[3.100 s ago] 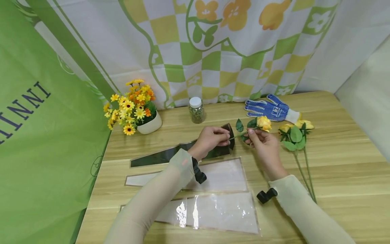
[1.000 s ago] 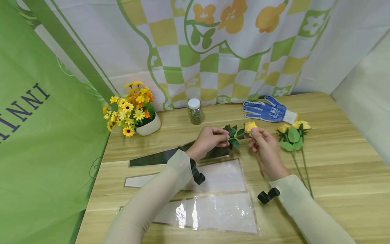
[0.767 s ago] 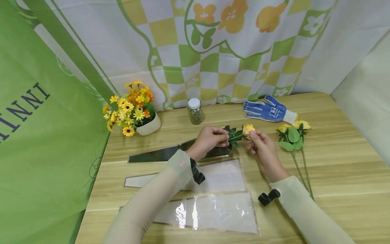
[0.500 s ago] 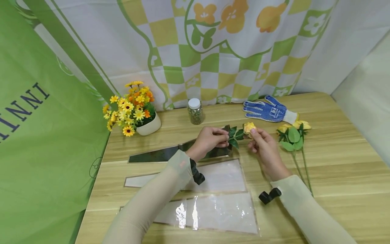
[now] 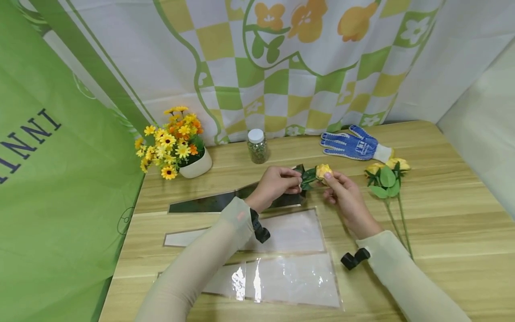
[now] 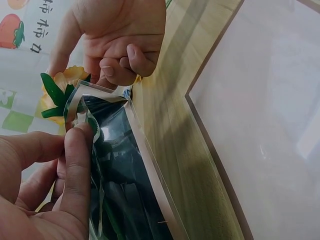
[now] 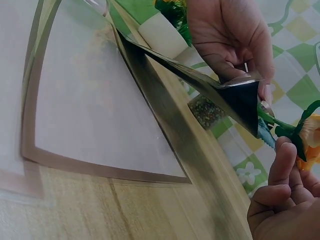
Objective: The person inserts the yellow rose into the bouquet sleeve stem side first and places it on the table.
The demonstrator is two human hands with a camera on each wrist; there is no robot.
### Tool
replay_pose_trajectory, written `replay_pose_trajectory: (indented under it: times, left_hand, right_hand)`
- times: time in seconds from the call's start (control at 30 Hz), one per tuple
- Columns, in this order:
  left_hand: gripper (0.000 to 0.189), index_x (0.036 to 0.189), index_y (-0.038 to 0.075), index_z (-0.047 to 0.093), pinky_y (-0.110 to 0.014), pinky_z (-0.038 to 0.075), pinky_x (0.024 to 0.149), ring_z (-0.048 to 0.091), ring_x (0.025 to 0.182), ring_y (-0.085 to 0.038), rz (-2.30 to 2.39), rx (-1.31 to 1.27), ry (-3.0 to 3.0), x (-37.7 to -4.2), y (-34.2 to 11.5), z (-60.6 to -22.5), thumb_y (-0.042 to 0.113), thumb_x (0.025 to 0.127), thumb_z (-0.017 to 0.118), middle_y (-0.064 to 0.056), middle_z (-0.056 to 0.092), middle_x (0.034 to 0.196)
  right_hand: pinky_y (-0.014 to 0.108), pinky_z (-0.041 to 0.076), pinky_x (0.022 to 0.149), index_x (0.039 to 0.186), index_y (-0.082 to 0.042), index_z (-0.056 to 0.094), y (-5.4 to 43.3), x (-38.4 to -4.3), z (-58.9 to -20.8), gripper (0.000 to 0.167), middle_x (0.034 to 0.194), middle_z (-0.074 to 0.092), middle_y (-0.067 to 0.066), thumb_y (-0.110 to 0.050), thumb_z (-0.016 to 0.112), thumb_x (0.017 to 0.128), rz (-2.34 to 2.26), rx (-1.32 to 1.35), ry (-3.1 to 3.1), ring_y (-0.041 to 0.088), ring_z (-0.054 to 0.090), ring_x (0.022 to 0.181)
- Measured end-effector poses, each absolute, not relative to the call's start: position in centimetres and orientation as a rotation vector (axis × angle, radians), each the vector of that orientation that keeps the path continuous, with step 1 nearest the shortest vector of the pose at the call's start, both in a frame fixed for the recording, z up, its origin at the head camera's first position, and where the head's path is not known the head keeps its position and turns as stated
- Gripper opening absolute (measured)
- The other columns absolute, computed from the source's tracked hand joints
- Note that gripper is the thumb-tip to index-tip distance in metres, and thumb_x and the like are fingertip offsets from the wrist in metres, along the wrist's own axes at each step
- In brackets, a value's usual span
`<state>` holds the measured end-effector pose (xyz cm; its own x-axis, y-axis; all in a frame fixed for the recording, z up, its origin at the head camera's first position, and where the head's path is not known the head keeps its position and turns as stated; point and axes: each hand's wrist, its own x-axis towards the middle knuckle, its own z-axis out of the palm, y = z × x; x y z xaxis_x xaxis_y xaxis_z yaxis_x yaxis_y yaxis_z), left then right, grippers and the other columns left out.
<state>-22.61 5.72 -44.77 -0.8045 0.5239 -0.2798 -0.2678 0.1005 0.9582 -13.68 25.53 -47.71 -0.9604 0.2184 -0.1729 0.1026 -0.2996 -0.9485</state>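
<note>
Black flower sleeve (image 5: pixel 203 203), and the left hand (image 5: pixel 277 185) has it: thumb and fingers pinch the edge of its mouth, the body tapering away to that hand's left. Film this thin looks light, bendy, slippery and easy to crease, so the rim, right where those fingers are, seems the place to hold it. Just on the near side of that hand, a pale flower sleeve (image 5: pixel 295 228) lies flat, a second pale sleeve (image 5: pixel 297 277) beyond it toward the person. Right of the right hand (image 5: pixel 348 197), a pair of yellow roses (image 5: pixel 388 177), long stems stretched out! Well left of the left hand, potted artificial daisies (image 5: pixel 173 143); past the right, a blue work glove (image 5: pixel 354 145); past the left, a white-lidded jar (image 5: pixel 259 147). And here's the yellow rose (image 5: pixel 323 171), between both hands: the right thumb and fingers pinch it at the bloom, its stem running into the sleeve's mouth, lower end hidden. Feather-light, I'd say, soft petals, firmer stem; gripping just beneath the bloom should spare them, but those green leaves (image 5: pixel 309 176) could snag the film.
</note>
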Motion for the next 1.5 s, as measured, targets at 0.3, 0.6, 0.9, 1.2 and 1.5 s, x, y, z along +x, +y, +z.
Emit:
replay_pose_trajectory:
  times: [0.3, 0.6, 0.9, 1.2, 1.5]
  left_hand:
    - [0.019, 0.114, -0.004, 0.073, -0.037, 0.063, 0.079, 0.073, 0.082, -0.024, 1.759, 0.273, 1.812, -22.7, 5.8, -44.7, 0.001, 0.095, 0.070, -0.015, 0.072, 0.104]
    - [0.018, 0.112, -0.002, 0.074, -0.034, 0.063, 0.075, 0.074, 0.083, -0.025, 1.755, 0.269, 1.833, -22.7, 5.7, -44.7, 0.001, 0.095, 0.070, -0.015, 0.073, 0.103]
    - [0.015, 0.110, 0.000, 0.075, -0.034, 0.063, 0.075, 0.073, 0.082, -0.024, 1.743, 0.276, 1.842, -22.8, 5.8, -44.7, 0.002, 0.095, 0.070, -0.012, 0.073, 0.099]
    - [0.015, 0.109, -0.001, 0.075, -0.033, 0.063, 0.072, 0.073, 0.079, -0.023, 1.743, 0.279, 1.854, -22.8, 5.8, -45.1, 0.001, 0.095, 0.070, -0.011, 0.073, 0.099]
    - [0.016, 0.110, -0.003, 0.074, -0.033, 0.063, 0.072, 0.073, 0.077, -0.023, 1.754, 0.277, 1.839, -22.7, 5.9, -44.9, 0.001, 0.094, 0.071, -0.015, 0.073, 0.097]
  right_hand:
    - [0.020, 0.049, 0.062, 0.129, -0.005, 0.055, 25.4, -13.8, -47.6, 0.048, 0.103, 0.064, 0.003, -0.042, 0.066, 0.099, 2.346, -0.490, -2.081, 0.009, 0.057, 0.075]
    - [0.025, 0.051, 0.070, 0.145, -0.001, 0.052, 25.7, -13.8, -47.4, 0.064, 0.102, 0.060, -0.002, -0.041, 0.069, 0.098, 2.178, -0.482, -2.174, 0.013, 0.053, 0.084]
    - [0.027, 0.056, 0.076, 0.124, -0.002, 0.058, 25.1, -13.9, -48.1, 0.041, 0.110, 0.064, 0.006, -0.026, 0.075, 0.095, 2.122, -0.372, -2.189, 0.015, 0.060, 0.091]
    - [0.029, 0.059, 0.083, 0.126, 0.001, 0.060, 25.2, -13.9, -48.4, 0.046, 0.115, 0.064, 0.012, -0.027, 0.077, 0.094, 2.082, -0.394, -2.202, 0.017, 0.063, 0.096]
    - [0.023, 0.058, 0.073, 0.120, -0.001, 0.066, 25.4, -13.9, -47.3, 0.042, 0.105, 0.069, 0.005, -0.026, 0.081, 0.090, 2.013, -0.465, -2.111, 0.014, 0.064, 0.087]
